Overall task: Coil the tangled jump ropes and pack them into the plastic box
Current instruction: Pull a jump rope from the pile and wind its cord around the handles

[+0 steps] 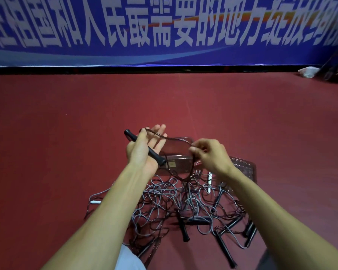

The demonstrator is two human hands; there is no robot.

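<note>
While reaching out over a matte red floor [67, 133], pins a black handle [154, 156] across the palm of the left hand [142, 147] with the thumb. Holds that handle slanted, a slim round cylinder with a cap at each end, with the four fingers straight and fanned upward. Carries a thin cord [166, 136], dark, brownish and glossy, over those raised fingertips. Pinches the same cord between thumb and forefinger of the right hand [209, 154], with the remaining fingers curled under. Lets the cord run in a shallow wave between the two hands and hang below them in a narrow U-shaped loop.

Holds both hands just in front of the plastic box [176, 165], a clear rectangular tub with rounded corners that stands on the floor and is partly hidden behind them; cannot tell what lies inside. Has a second clear, ribbed plastic piece [244, 168] just to the right of the box, perhaps its lid.

Looks down on a tangle of ropes [164, 199] lying on the floor between the forearms, nearer than the box: grey and dark cords in loose overlapping curls, with several loose black handles [184, 230] and a short white handle [209, 182] among them.

Faces a blue banner [164, 51] with large pale characters along the far edge of the floor.
</note>
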